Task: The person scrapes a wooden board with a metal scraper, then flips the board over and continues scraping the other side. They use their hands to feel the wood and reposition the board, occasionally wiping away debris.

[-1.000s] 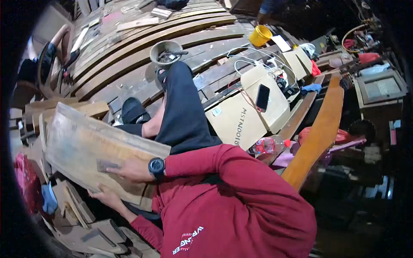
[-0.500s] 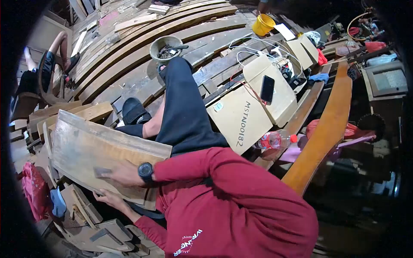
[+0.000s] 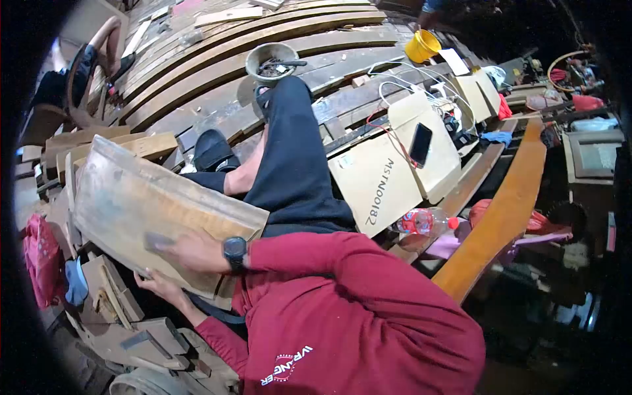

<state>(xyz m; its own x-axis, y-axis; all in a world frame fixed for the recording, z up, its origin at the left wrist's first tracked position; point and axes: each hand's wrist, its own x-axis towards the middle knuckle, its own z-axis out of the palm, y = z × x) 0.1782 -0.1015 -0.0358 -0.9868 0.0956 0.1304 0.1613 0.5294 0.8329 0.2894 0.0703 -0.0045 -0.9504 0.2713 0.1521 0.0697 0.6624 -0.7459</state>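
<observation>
A wide, slightly curved wooden panel (image 3: 125,191) rests tilted across my lap, with pale dust over much of its face. My right hand (image 3: 199,250), with a black watch on the wrist, is closed on a small grey-brown sanding block (image 3: 158,241) pressed flat to the panel. This hand is slightly blurred. At the panel's lower edge is my left hand (image 3: 161,286), its thumb and fingers closed around the rim. Part of those fingers is hidden beneath the panel.
Wood offcuts (image 3: 135,309) lie left of me. Beyond my leg stand a bowl (image 3: 268,52) and yellow bucket (image 3: 422,46). On the right are cardboard (image 3: 368,178), a phone (image 3: 421,145), a plastic bottle (image 3: 421,222) and a long varnished board (image 3: 497,204). Another person (image 3: 59,85) sits far left.
My view has turned slightly, so the panel's left end sits higher and the things on the right sit lower. Both hands keep their holds, the sanding block staying on the panel.
</observation>
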